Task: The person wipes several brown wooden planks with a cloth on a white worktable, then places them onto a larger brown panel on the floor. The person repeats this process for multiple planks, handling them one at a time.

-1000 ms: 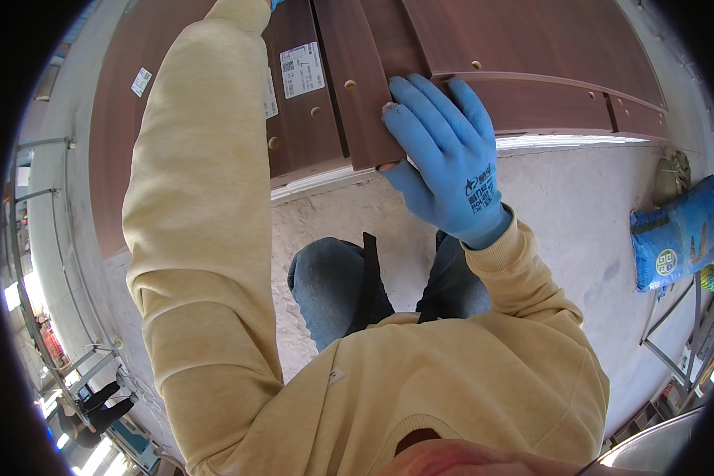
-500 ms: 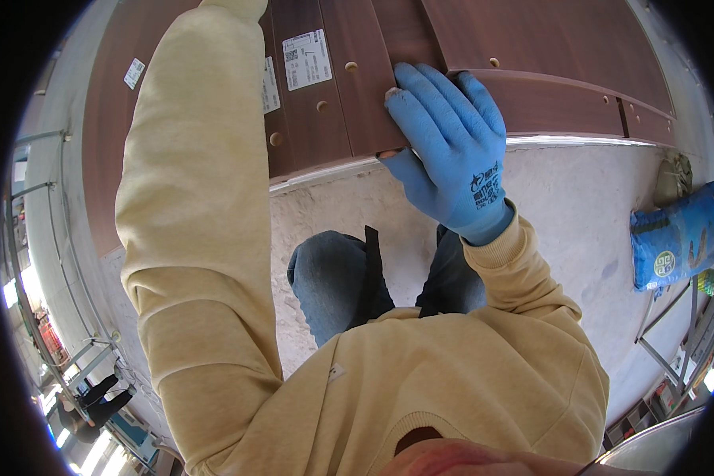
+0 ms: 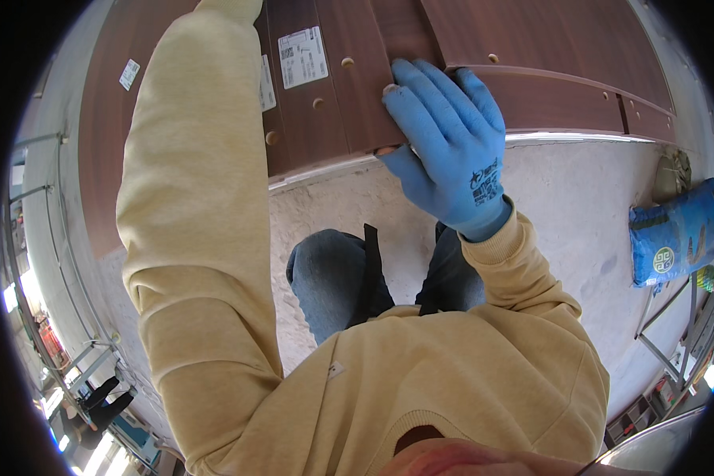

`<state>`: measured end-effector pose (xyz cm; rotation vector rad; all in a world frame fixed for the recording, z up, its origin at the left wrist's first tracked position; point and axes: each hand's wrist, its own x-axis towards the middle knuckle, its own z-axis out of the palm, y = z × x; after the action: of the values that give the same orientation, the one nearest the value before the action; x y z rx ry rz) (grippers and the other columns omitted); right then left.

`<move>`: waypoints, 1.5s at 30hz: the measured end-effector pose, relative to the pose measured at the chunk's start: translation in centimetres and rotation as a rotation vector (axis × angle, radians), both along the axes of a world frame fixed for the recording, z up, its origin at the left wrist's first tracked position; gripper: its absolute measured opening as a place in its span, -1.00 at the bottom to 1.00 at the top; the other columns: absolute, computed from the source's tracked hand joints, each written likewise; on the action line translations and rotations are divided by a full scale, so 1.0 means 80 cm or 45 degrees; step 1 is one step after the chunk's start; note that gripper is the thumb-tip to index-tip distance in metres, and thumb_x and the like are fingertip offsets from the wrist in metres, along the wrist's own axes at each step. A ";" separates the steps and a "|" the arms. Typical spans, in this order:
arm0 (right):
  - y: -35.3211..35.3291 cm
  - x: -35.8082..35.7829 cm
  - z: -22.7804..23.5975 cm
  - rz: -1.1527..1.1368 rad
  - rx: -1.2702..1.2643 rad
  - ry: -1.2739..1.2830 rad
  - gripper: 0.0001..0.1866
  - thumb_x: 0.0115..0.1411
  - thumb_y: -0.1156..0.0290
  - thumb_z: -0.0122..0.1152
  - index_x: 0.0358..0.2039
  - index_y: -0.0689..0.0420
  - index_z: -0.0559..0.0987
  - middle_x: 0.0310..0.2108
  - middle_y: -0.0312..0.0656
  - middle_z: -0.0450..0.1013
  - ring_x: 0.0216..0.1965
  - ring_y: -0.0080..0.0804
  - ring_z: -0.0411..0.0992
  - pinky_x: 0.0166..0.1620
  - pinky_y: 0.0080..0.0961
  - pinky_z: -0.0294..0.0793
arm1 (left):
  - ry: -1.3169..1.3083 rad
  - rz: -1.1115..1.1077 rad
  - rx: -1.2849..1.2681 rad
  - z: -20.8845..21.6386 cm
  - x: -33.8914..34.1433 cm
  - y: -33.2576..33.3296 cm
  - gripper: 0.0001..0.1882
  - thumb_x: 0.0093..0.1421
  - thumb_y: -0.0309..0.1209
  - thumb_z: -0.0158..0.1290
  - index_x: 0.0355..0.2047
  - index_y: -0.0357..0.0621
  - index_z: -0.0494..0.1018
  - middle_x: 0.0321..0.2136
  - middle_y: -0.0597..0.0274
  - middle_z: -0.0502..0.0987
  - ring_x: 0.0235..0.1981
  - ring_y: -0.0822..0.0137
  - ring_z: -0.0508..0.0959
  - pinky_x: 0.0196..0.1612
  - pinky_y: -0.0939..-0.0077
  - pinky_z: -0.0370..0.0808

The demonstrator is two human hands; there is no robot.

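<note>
My right hand (image 3: 452,151), in a blue coated glove with fingertips showing, is on a reddish-brown wooden board (image 3: 365,87) at the top centre. Its fingers stretch over the board's top and the thumb presses on the near edge. Left of it, a narrower board (image 3: 317,119) has round drilled holes and a white label (image 3: 302,57). My left arm (image 3: 198,159), in a tan sleeve, reaches forward over the boards. The left hand lies past the top edge, out of sight. Right of my glove, another brown panel (image 3: 563,101) stands a little higher.
A wide brown panel (image 3: 107,182) lies at the left, with a small label. On the right are a blue printed bag (image 3: 674,234) and a metal frame (image 3: 662,325). Below the boards, my knees (image 3: 325,274) are bent over a pale floor (image 3: 563,214). Another person's dark-clothed legs (image 3: 107,404) show at lower left.
</note>
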<state>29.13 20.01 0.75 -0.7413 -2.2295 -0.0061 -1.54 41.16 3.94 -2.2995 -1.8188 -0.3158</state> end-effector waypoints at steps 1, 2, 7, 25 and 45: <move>-0.006 0.001 0.004 0.017 -0.033 -0.003 -0.53 0.28 0.10 0.27 0.07 0.14 0.61 0.18 0.02 0.54 0.20 -0.03 0.53 0.34 0.00 0.29 | -0.009 0.027 -0.032 -0.008 -0.002 -0.005 -0.35 0.51 0.10 -0.21 0.44 0.04 0.29 0.48 0.08 0.25 0.53 -0.04 0.14 0.52 -0.06 0.04; -0.003 0.002 0.008 0.023 -0.039 0.001 -0.53 0.27 0.13 0.29 0.07 0.18 0.61 0.18 0.04 0.55 0.20 0.00 0.53 0.34 -0.03 0.28 | -0.012 0.044 -0.037 -0.009 0.002 -0.009 -0.35 0.51 0.10 -0.22 0.44 0.04 0.29 0.48 0.08 0.24 0.53 -0.04 0.14 0.52 -0.08 0.03; -0.005 0.007 0.011 -0.013 -0.040 -0.026 -0.49 0.25 0.11 0.25 0.10 0.18 0.59 0.21 0.05 0.51 0.23 0.00 0.48 0.36 0.03 0.25 | -0.017 0.023 0.074 -0.017 0.016 -0.007 -0.40 0.49 0.04 -0.19 0.39 0.05 0.35 0.44 0.10 0.32 0.49 -0.05 0.23 0.48 -0.18 0.10; -0.011 0.006 0.028 -0.006 -0.095 -0.029 -0.56 0.25 0.17 0.29 0.06 0.13 0.60 0.20 0.05 0.52 0.23 0.01 0.49 0.39 0.01 0.22 | -0.028 0.106 0.046 0.004 0.018 -0.016 -0.41 0.49 0.03 -0.22 0.43 0.16 0.32 0.47 0.26 0.29 0.50 0.00 0.20 0.52 -0.09 0.00; -0.012 0.011 0.029 0.023 -0.133 -0.070 -0.43 0.12 0.23 0.41 0.14 0.11 0.57 0.27 0.01 0.46 0.31 -0.06 0.41 0.41 0.02 0.19 | 0.039 0.176 -0.010 0.018 0.021 -0.031 -0.41 0.50 0.03 -0.22 0.44 0.17 0.32 0.48 0.38 0.29 0.51 0.14 0.21 0.53 -0.08 0.01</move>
<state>30.01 19.02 3.05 -0.7854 -2.3032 0.1009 0.16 38.69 5.41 -2.1573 -1.9550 -0.2513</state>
